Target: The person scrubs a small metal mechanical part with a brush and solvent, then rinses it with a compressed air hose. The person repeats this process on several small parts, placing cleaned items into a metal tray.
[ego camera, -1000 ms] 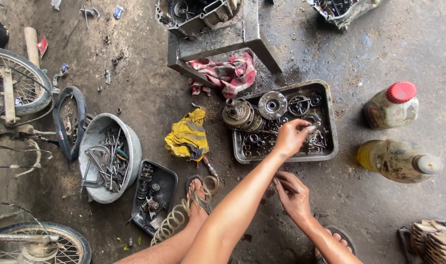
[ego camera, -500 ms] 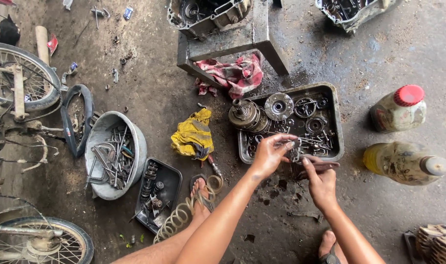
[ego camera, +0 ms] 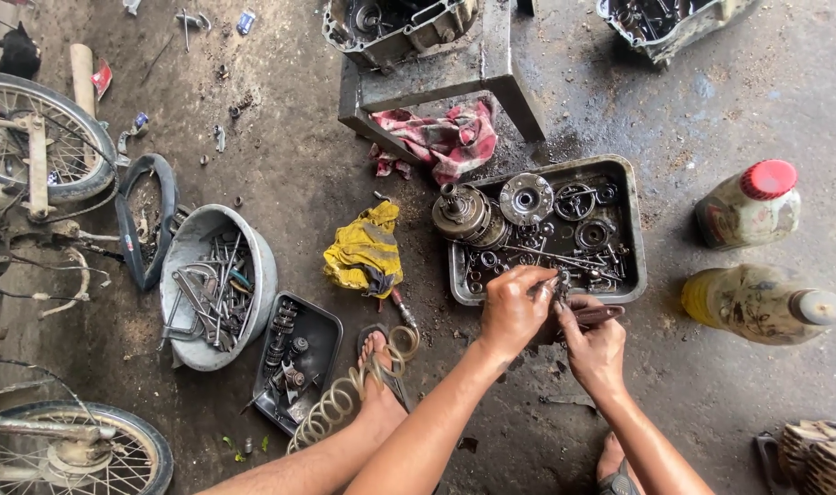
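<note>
From the head camera we see both our forearms reaching forward and up from the bottom edge, meeting at the near rim of the metal parts tray [ego camera: 634, 229] on the concrete floor [ego camera: 280, 183]. Our left hand [ego camera: 514, 310] is curled, knuckles up, its fingers [ego camera: 539, 286] pinched closed on a small metal part [ego camera: 561, 282] held just over the tray's front edge. Our right hand [ego camera: 594, 346] sits just beside it, touching it, fingers wrapped shut around a dark tool handle [ego camera: 603, 314] that sticks out to the right; what the tool is we cannot tell. Just beyond the fingers, gears and a clutch assembly [ego camera: 464, 213] lie in the tray. Well right of the fingers stand a red-capped bottle [ego camera: 746, 205] and a yellowish bottle [ego camera: 757, 304] on its side. Left of the fingers lie a yellow rag [ego camera: 365, 251], a coiled spring [ego camera: 344, 400] by our sandalled foot, and a bowl of wrenches [ego camera: 214, 286].
</note>
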